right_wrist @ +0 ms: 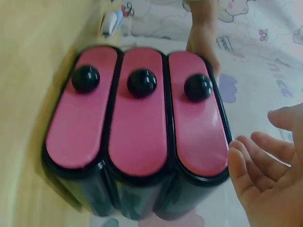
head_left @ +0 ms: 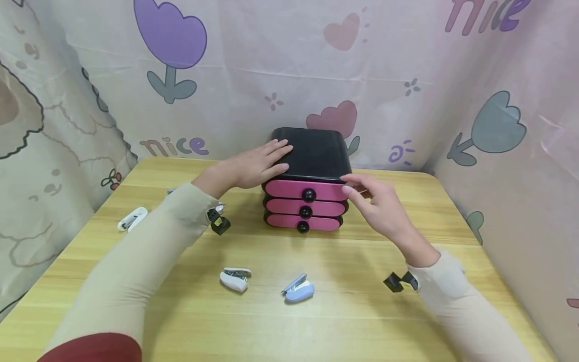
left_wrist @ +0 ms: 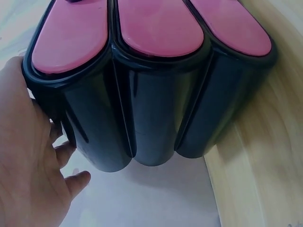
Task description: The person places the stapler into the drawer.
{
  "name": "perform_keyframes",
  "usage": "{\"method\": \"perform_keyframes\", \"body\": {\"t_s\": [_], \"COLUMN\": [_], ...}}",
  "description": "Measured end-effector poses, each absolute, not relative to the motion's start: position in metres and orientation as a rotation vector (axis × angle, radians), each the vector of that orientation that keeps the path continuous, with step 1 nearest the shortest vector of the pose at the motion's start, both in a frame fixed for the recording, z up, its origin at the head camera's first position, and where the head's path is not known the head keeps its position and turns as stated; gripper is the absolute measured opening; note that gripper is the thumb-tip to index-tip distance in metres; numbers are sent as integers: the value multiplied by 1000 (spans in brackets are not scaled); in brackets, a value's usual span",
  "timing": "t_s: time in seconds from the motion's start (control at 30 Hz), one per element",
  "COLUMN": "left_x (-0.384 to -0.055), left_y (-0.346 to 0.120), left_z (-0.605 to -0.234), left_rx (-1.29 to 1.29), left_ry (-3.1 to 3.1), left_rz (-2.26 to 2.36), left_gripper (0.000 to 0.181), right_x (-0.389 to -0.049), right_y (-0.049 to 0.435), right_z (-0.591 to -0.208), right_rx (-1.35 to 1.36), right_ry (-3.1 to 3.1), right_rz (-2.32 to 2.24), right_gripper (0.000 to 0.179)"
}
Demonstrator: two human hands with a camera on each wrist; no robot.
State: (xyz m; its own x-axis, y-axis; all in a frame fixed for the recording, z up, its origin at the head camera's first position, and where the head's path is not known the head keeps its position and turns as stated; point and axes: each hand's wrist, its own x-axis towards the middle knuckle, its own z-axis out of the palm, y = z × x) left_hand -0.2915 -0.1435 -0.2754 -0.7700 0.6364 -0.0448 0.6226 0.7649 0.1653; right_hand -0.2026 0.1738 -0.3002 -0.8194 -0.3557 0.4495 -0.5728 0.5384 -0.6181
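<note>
A small black chest of drawers [head_left: 316, 151] with three pink drawer fronts [right_wrist: 138, 127] and round black knobs [head_left: 309, 195] stands upright at the back of the table. All three drawers are pushed in. My left hand [head_left: 255, 163] lies on the left part of its top, fingers stretched out; the left wrist view shows this hand [left_wrist: 28, 156] along the chest's upper edge. At the top right front corner is my right hand [head_left: 373, 201], its fingertips right at the edge. In the right wrist view the fingers of that hand [right_wrist: 265, 165] are loosely bent.
A white stapler [head_left: 234, 279] and a light blue stapler [head_left: 298, 289] lie on the wooden table [head_left: 344, 322] in front of the chest. Another white stapler [head_left: 133, 219] lies at the left edge. Behind stands a patterned curtain [head_left: 253, 60].
</note>
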Motion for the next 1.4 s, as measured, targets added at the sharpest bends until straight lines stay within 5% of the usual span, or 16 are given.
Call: {"method": "perform_keyframes", "body": {"t_s": [0.73,1.4], "left_x": [-293,-297], "left_y": [-146,-143], "left_z": [-277,-278], "left_rx": [1026,981], "left_ry": [2892,2858], "left_rz": [284,345], "left_gripper": [68,70], "right_x": [-211,-214], "right_y": [134,119], "right_z": [-338,-340], "right_rx": [478,116], "right_ry": [-2262,-1977], "right_rz": [2883,3109], "right_gripper": [53,30]}}
